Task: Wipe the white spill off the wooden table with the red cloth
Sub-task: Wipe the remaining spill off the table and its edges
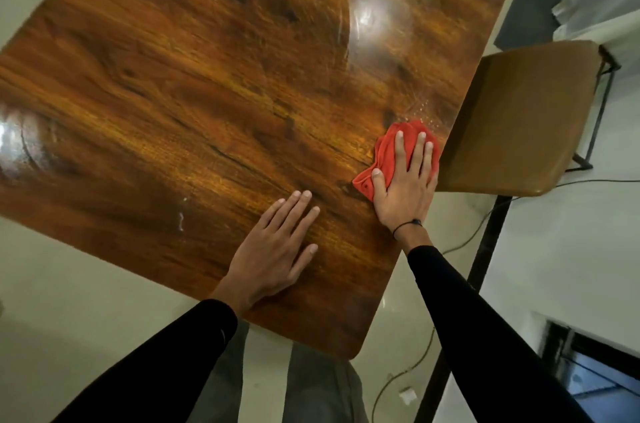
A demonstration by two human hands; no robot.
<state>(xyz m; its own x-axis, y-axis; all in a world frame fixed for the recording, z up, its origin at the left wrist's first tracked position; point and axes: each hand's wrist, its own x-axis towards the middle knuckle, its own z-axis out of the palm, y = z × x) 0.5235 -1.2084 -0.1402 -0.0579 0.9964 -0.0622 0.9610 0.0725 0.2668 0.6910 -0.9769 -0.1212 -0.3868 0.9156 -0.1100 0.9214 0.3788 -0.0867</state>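
A glossy wooden table (pixel 194 83) fills most of the head view. Near its right edge lies the crumpled red cloth (pixel 387 155), and my right hand (pixel 407 183) presses flat on it with straight fingers. Just beyond the cloth, faint white specks of the spill (pixel 420 109) dot the wood. My left hand (pixel 273 249) rests flat on the table near its front edge, fingers straight, holding nothing.
A tan chair (pixel 519 117) stands close against the table's right edge. A black table leg (pixel 485 249) and cables (pixel 405 377) run over the pale floor below. Light glare shows on the tabletop at the far middle and the left.
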